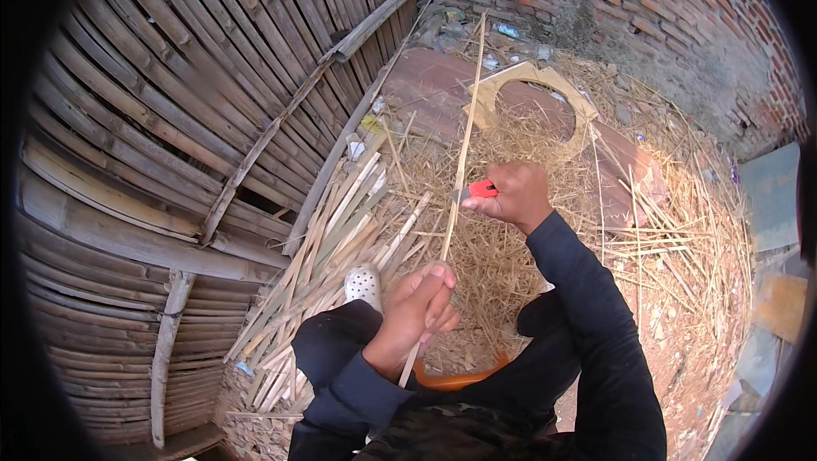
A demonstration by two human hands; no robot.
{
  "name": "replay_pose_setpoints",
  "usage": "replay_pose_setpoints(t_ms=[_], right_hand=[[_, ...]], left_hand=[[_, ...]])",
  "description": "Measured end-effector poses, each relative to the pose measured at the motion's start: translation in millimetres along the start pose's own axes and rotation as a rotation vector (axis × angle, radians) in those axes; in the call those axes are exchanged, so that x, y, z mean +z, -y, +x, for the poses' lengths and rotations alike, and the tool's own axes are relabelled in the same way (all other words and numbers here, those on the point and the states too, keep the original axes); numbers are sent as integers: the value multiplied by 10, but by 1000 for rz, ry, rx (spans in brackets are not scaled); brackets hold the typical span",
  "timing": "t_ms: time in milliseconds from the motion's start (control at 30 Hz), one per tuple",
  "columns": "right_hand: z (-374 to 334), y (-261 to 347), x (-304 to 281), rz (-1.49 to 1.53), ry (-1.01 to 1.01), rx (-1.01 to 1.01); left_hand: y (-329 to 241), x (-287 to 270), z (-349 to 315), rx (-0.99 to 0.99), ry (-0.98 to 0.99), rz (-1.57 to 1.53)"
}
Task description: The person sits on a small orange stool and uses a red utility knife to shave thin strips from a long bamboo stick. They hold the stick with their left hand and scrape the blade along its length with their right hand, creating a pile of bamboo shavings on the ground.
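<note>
My left hand (417, 312) is closed round the lower part of a long, thin bamboo strip (468, 121). The strip runs up and away from me, its far end near the brick wall, and a short tail shows below the fist. Higher up, my right hand (512, 193) grips a red-handled utility knife (482, 189). The knife's grey blade lies against the strip, pointing left. Shavings (494, 265) are heaped on the ground beneath both hands.
Many split bamboo strips (332, 244) lie at the left beside a bamboo-slat wall (187, 78). A yellowish board with a round hole (587, 108) rests on a reddish-brown sheet (425, 87). Brick walls (647, 2) stand behind. An orange rim (459, 378) shows between my legs, near a white clog (363, 284).
</note>
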State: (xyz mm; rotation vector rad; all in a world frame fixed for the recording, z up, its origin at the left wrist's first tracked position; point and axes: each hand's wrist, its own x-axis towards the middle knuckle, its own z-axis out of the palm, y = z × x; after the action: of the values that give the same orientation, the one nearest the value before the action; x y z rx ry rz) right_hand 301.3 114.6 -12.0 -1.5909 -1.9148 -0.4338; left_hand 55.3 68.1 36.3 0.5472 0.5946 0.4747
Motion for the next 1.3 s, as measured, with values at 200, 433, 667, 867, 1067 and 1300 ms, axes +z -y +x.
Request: replay_pose_setpoints(t_ms=[200,433,667,867,1067,1300], right_hand=[[-78,-1454,-278,-145,-29,975],[-143,-649,-262,85,123,612],[-177,595,-233,358,221,51],[-144,446,-155,256,172,110],[-208,510,-154,242,178,-55],[-87,227,78,111,86,-47]], left_hand=[[384,-59,-169,-115,81,190],[129,-156,1,250,-87,382],[157,-86,38,269,-114,262],[157,-88,30,209,-85,278],[203,-143,-52,215,-74,276],[306,-205,-105,203,-75,288]])
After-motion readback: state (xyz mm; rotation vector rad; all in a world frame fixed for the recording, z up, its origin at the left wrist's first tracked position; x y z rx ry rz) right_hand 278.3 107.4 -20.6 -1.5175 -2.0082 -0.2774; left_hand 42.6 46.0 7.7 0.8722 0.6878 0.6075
